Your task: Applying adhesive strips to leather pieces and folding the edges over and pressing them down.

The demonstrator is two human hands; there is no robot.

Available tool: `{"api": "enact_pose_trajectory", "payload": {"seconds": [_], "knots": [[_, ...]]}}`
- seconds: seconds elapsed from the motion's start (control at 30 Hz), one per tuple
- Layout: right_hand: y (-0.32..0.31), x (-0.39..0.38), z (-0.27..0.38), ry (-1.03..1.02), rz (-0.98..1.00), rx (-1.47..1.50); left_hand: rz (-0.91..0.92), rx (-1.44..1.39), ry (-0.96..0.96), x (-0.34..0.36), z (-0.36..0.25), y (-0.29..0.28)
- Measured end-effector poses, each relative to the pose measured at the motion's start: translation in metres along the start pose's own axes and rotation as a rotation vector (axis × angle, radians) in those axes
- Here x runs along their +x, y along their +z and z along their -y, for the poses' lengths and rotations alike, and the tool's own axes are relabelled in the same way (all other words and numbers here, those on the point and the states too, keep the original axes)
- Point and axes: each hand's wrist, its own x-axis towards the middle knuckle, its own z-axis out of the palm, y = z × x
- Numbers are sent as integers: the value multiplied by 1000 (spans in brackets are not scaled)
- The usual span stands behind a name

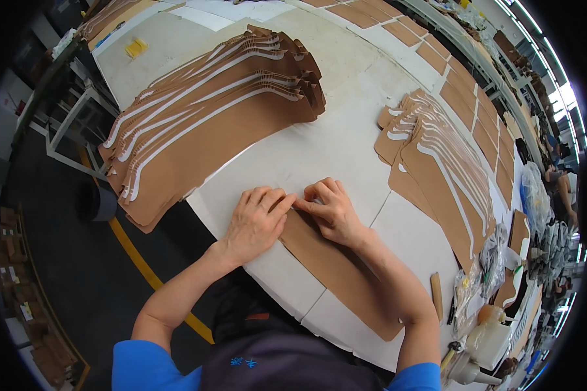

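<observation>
A long brown flat panel (346,277) lies on the white tabletop, running from my hands toward my right forearm. My left hand (257,218) rests over its far end, thumb and fingertips pressed together at the edge. Close beside it, my right hand (332,212) has its fingers curled in a pinch on the same end. The two hands nearly touch, and they hide most of the edge between them. Beyond my left hand spreads a large fanned stack of brown panels (195,140) with white strips along their edges. A smaller fanned stack (437,169) lies to the right.
Rows of brown rectangular pieces (463,98) cover the table's far right side. At the lower right stand a whitish bottle (492,345), clear plastic bags (494,257) and a wooden stick (436,296). A yellow object (135,47) sits far left. Another person (561,189) shows at the right.
</observation>
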Motion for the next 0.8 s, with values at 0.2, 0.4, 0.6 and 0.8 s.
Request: {"api": "enact_pose_trajectory", "payload": {"seconds": [0.2, 0.4, 0.6, 0.8], "knots": [[-26, 9, -18, 152, 147, 377, 4, 33, 18, -3, 1, 3], [-28, -8, -24, 96, 110, 297, 7, 56, 35, -2, -2, 1], [-24, -11, -26, -43, 108, 187, -1, 81, 39, -4, 0, 2], [-18, -6, -10, -169, 111, -26, 13, 69, 45, -4, -2, -2]]}}
